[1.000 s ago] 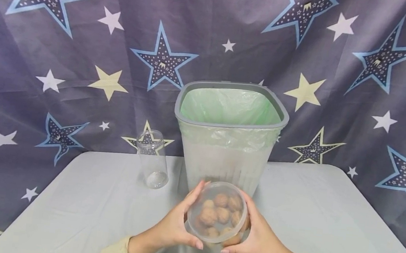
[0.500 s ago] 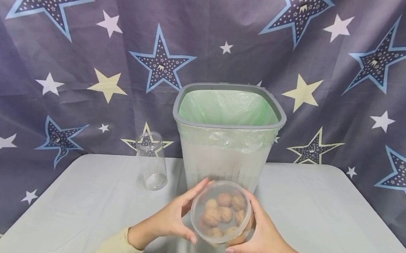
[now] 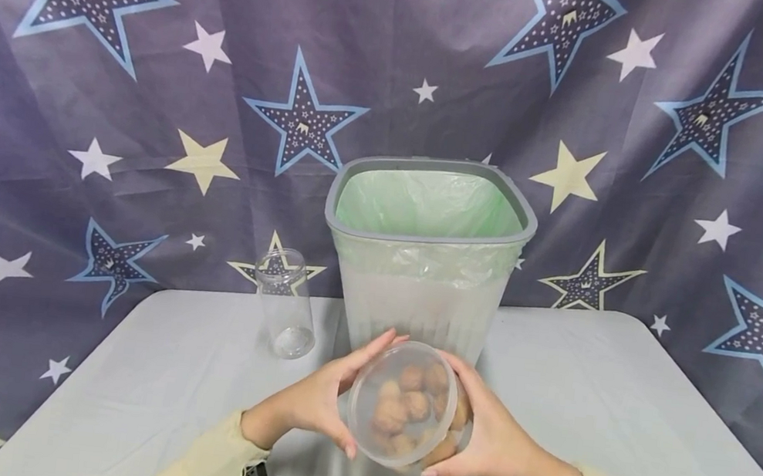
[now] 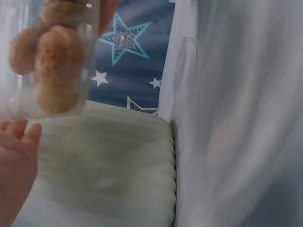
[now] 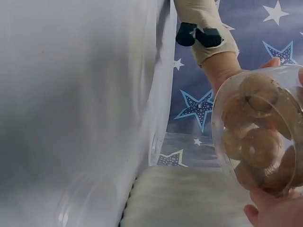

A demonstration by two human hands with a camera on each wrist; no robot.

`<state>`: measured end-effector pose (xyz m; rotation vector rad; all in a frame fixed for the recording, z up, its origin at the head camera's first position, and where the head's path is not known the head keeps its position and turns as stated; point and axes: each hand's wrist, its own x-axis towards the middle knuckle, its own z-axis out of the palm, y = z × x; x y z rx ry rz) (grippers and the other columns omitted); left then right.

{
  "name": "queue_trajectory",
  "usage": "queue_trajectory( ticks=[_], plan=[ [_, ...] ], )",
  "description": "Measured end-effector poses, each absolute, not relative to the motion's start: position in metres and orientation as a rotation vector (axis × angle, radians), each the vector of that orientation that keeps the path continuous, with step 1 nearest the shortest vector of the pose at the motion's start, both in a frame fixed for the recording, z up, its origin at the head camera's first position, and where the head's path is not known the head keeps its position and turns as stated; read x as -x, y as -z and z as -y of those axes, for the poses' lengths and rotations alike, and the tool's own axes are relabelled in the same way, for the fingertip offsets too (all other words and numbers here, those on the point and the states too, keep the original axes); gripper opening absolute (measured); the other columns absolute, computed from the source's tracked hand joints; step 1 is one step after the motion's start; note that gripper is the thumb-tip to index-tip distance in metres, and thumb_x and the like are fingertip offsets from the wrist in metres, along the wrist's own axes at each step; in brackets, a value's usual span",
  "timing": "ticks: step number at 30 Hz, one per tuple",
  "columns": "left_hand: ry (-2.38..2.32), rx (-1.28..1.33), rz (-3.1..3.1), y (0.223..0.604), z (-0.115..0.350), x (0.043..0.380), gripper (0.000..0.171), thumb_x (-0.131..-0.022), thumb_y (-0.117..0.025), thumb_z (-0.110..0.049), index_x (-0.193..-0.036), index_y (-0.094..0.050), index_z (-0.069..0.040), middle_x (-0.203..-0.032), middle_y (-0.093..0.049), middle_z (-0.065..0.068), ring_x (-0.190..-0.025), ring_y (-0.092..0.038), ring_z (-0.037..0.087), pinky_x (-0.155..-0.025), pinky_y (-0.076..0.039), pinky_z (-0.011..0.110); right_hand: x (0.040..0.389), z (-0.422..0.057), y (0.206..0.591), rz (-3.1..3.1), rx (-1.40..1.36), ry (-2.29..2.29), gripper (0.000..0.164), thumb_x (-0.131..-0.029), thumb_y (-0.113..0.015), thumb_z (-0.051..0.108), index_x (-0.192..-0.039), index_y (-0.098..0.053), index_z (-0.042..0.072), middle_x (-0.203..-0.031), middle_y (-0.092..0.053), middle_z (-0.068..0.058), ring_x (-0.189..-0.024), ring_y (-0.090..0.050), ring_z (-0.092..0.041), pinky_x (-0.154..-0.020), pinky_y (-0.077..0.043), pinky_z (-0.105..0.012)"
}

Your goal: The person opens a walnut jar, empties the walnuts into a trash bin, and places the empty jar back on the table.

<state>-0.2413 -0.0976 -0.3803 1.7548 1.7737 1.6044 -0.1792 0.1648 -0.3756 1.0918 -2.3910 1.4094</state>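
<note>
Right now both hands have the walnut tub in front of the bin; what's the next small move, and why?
Probably peel the lid off: the left hand and right hand grip the tub of walnuts, apparently still lidded, before the bin.

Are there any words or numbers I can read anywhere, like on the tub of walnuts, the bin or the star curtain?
None: no words or numbers can be read in any view.
Clear tub of walnuts, held by the left hand and right hand: no label.
Bin and empty jar: no print visible.
Star curtain: only stars with tiny crown shapes, no letters.
</note>
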Motion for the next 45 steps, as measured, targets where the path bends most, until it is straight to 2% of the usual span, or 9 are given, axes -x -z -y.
queue_trajectory(
  ticks=[5,11,25,28,32,34,38,42,45],
  plan=[
    [-1.621,-1.710,-1.767,0.381,0.099,0.244,0.125,-0.066,-0.078,-0.049,-0.150,0.002,0.000,-0.155,-0.011,0.022,-0.141,-0.021,0.022,-0.113,-0.021,0.030,0.180,-0.164,0.370,2.420,-1.064,-1.346,0.113,-0.055,-0.090,0.038,-0.146,-0.026,0.023,-0.138,-0.043,0.000,-0.118,-0.047,-0.017,-0.096,-0.041,-0.036],
    [-1.601,-1.639,-1.793,0.384,0.099,0.246,0.126,-0.062,-0.079,-0.054,-0.151,-0.003,-0.006,-0.153,-0.020,0.019,-0.138,-0.028,0.021,-0.111,-0.026,0.030,0.181,-0.164,0.368,2.446,-1.087,-1.389,0.112,-0.057,-0.090,0.036,-0.147,-0.024,0.024,-0.139,-0.043,0.000,-0.118,-0.048,-0.017,-0.097,-0.040,-0.032],
    [-1.638,-1.687,-1.875,0.383,0.089,0.244,0.130,-0.058,-0.076,-0.059,-0.151,-0.004,-0.005,-0.151,-0.022,0.021,-0.138,-0.027,0.024,-0.112,-0.024,0.032,0.182,-0.169,0.359,2.520,-1.070,-1.446,0.111,-0.058,-0.090,0.031,-0.147,-0.023,0.025,-0.137,-0.044,-0.001,-0.116,-0.049,-0.015,-0.097,-0.040,-0.031],
    [-1.649,-1.708,-1.867,0.382,0.090,0.244,0.126,-0.060,-0.080,-0.054,-0.150,-0.007,-0.002,-0.149,-0.026,0.024,-0.136,-0.030,0.026,-0.112,-0.026,0.034,0.183,-0.169,0.359,2.513,-1.091,-1.441,0.111,-0.059,-0.089,0.030,-0.147,-0.022,0.023,-0.137,-0.044,-0.003,-0.117,-0.049,-0.015,-0.098,-0.039,-0.030],
    [-1.679,-1.743,-1.832,0.379,0.092,0.245,0.124,-0.060,-0.088,-0.039,-0.148,-0.010,0.002,-0.148,-0.026,0.025,-0.135,-0.031,0.027,-0.112,-0.026,0.035,0.183,-0.167,0.356,2.507,-1.112,-1.453,0.113,-0.059,-0.090,0.030,-0.148,-0.021,0.024,-0.137,-0.045,-0.001,-0.117,-0.049,-0.016,-0.098,-0.040,-0.032],
    [-1.697,-1.744,-1.819,0.377,0.093,0.245,0.125,-0.057,-0.091,-0.030,-0.148,-0.011,0.002,-0.149,-0.026,0.023,-0.136,-0.031,0.027,-0.112,-0.025,0.034,0.183,-0.165,0.354,2.507,-1.107,-1.458,0.113,-0.058,-0.090,0.030,-0.148,-0.021,0.026,-0.137,-0.045,0.001,-0.118,-0.049,-0.016,-0.098,-0.039,-0.032],
    [-1.722,-1.750,-1.785,0.374,0.094,0.244,0.125,-0.055,-0.091,-0.023,-0.147,-0.011,0.004,-0.150,-0.026,0.019,-0.136,-0.030,0.026,-0.113,-0.024,0.033,0.184,-0.162,0.351,2.447,-1.178,-1.524,0.113,-0.058,-0.091,0.028,-0.148,-0.022,0.024,-0.140,-0.043,-0.001,-0.122,-0.047,-0.018,-0.101,-0.038,-0.030],
    [-1.741,-1.793,-1.729,0.371,0.095,0.243,0.126,-0.054,-0.092,-0.021,-0.146,-0.010,0.007,-0.149,-0.028,0.019,-0.135,-0.031,0.027,-0.113,-0.024,0.035,0.184,-0.160,0.351,2.354,-1.284,-1.541,0.118,-0.057,-0.087,0.044,-0.149,-0.018,0.016,-0.143,-0.040,-0.008,-0.126,-0.044,-0.020,-0.102,-0.037,-0.028],
    [-1.752,-1.817,-1.702,0.369,0.095,0.243,0.128,-0.052,-0.092,-0.018,-0.145,-0.010,0.008,-0.149,-0.028,0.020,-0.136,-0.031,0.028,-0.113,-0.023,0.036,0.182,-0.159,0.350,2.338,-1.292,-1.515,0.122,-0.055,-0.083,0.052,-0.149,-0.016,0.014,-0.143,-0.040,-0.009,-0.126,-0.044,-0.020,-0.102,-0.038,-0.029]
  ],
)
